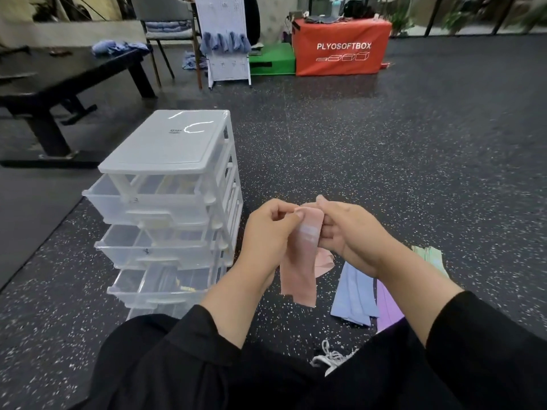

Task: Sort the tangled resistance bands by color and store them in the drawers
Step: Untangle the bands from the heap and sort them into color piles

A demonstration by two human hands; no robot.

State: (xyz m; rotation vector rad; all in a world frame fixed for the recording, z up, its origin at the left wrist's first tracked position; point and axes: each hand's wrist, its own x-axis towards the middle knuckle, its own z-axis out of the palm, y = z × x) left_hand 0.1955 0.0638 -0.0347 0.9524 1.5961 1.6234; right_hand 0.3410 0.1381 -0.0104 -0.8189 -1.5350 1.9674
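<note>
The floor (414,158) is dark rubber with little white specks. A black bench (59,84) stands at ten o'clock. A chair (168,28) and a white rack (226,39) stand at twelve. A red box (340,48) sits at one o'clock, touching a green block (272,62).

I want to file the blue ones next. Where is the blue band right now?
In the head view the blue band lies on the floor at lower right, under the right forearm, between the hanging pink band and a purple band.
</note>
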